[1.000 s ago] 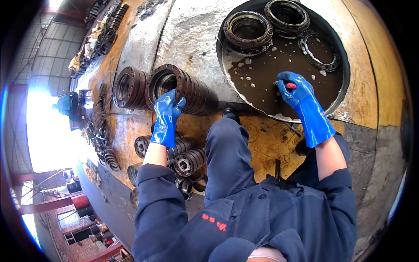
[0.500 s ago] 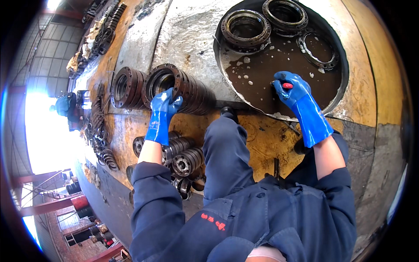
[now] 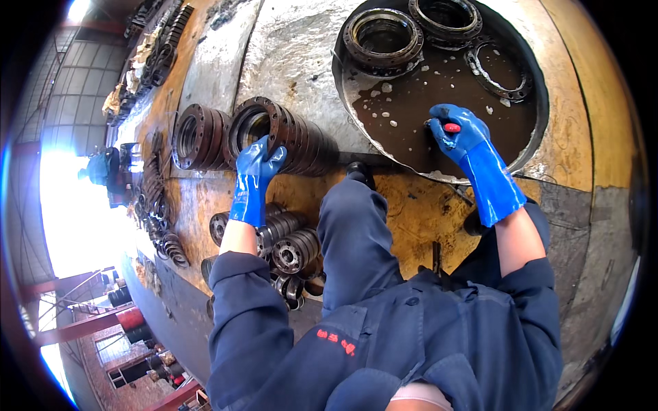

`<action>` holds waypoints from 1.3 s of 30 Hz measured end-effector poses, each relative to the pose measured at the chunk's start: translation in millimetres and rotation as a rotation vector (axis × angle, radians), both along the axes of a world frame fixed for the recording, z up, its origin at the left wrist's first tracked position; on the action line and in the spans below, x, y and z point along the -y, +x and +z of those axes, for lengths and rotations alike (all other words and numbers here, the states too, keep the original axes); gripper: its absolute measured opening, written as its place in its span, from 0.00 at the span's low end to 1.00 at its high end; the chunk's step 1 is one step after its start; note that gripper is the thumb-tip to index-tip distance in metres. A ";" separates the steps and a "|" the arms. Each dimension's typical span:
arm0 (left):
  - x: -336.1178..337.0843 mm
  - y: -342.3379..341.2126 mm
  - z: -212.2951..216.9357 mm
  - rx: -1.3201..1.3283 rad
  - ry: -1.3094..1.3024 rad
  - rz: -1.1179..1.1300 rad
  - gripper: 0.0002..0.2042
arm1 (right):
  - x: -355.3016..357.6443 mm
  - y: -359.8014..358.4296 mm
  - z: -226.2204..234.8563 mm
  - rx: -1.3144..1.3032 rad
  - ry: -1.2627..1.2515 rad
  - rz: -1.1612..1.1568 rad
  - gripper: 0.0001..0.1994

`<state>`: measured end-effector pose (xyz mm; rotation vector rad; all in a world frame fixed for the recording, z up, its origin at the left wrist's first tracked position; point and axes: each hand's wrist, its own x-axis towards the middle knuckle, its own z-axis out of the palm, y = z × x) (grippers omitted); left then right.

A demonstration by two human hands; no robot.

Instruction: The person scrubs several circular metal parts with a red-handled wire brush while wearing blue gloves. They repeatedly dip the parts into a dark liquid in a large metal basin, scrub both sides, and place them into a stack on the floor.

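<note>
My left hand (image 3: 257,164), in a blue rubber glove, grips the rim of the front ring in a row of rusty metal rings (image 3: 274,133) standing on edge. My right hand (image 3: 458,133), also blue-gloved, is closed around a red-tipped tool (image 3: 452,127) and dips into the brown liquid of a round basin (image 3: 541,144). In the liquid lie two thick bearing rings (image 3: 382,38) and a thin flat ring (image 3: 499,68). I crouch in dark blue overalls, one knee (image 3: 353,226) between my arms.
A second stack of rusty rings (image 3: 195,135) stands left of the first. Small flanged hubs (image 3: 291,246) lie below my left forearm. More metal parts (image 3: 154,198) line the stained yellow floor on the left. Bright daylight comes from the far left.
My left hand has moved up from the floor to the front ring and closed on its rim. My right hand stays in the basin with the tool.
</note>
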<state>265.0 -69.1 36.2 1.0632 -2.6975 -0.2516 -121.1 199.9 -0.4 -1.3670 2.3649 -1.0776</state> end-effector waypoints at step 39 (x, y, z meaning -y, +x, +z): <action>-112.1 -264.6 -31.7 -0.020 0.670 -0.121 0.23 | -42.0 -179.3 -45.0 2.779 -1.224 -0.441 0.06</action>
